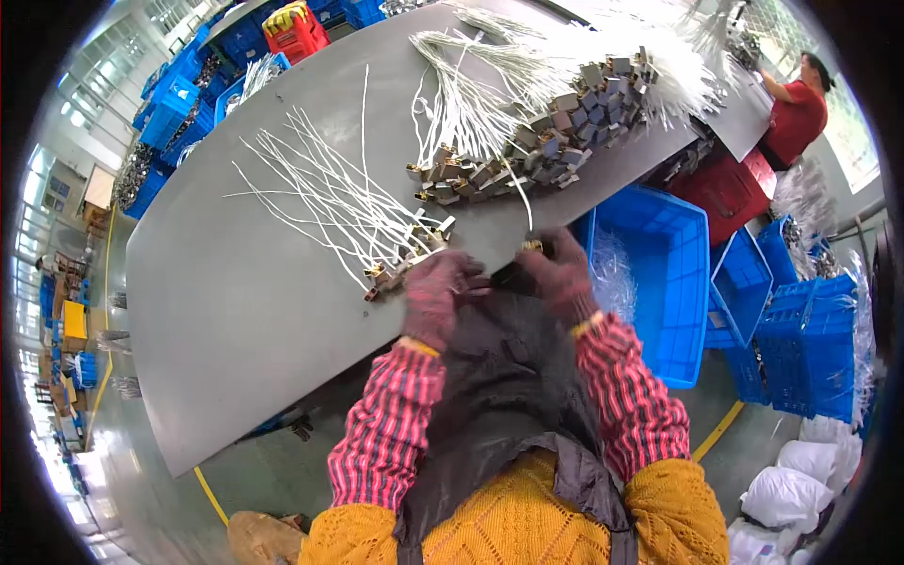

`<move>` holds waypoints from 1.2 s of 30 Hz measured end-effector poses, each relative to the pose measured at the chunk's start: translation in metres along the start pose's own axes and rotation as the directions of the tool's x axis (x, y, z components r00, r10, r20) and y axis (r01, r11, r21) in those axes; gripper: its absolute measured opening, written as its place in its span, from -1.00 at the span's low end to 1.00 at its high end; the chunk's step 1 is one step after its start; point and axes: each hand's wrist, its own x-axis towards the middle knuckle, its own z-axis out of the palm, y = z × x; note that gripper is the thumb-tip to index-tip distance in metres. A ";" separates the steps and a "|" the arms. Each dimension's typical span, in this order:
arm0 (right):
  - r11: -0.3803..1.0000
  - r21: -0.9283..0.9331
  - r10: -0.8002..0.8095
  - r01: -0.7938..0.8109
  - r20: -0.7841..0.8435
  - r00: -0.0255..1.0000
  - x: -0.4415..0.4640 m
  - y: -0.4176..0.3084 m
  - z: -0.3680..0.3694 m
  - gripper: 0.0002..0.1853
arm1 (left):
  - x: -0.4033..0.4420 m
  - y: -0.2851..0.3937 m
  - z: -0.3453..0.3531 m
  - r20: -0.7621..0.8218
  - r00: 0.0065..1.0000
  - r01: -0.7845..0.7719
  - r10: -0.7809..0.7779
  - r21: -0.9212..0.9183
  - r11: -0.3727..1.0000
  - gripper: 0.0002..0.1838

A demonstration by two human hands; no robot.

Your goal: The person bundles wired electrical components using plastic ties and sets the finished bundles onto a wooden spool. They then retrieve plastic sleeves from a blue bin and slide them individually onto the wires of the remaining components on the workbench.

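Note:
My right hand (560, 273), in a dark glove, has its fingers closed round a small metal part (533, 246) with a white wire standing up from it. My left hand (438, 292), gloved as well, is curled at the table edge, beside a small group of metal parts (414, 247) with long white wires; what its fingers hold, if anything, is hidden. Further up on the grey table (235, 339) lies a large pile of square metal parts (556, 132), their white wires (461, 104) fanned out behind them.
An empty-looking blue bin (692, 282) with clear plastic stands right of my right hand. More blue crates (800, 330) and white sacks (791, 494) are further right. A person in red (799, 118) works at the far right. A red stool (297, 33) stands beyond the table.

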 end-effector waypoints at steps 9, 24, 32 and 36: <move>0.776 0.521 0.507 -0.356 -0.179 0.843 -0.257 0.012 -0.140 -0.85 | 0.010 -0.083 0.109 -0.034 0.995 0.074 -0.090 -0.323 0.944 -0.75; 0.582 0.344 0.786 -0.737 -0.469 0.402 -0.478 0.124 -0.290 -0.72 | 0.005 -0.021 0.090 -0.019 0.983 -0.180 0.182 -0.269 0.946 -0.68; 0.566 0.301 0.798 -0.767 -0.431 0.420 -0.467 0.143 -0.295 -0.70 | 0.008 -0.019 0.081 -0.030 0.969 -0.246 0.246 -0.222 0.944 -0.74; 0.596 0.252 0.785 -0.762 -0.382 0.487 -0.432 0.131 -0.270 -0.69 | 0.001 -0.028 0.079 -0.047 0.987 -0.160 0.153 -0.318 0.935 -0.75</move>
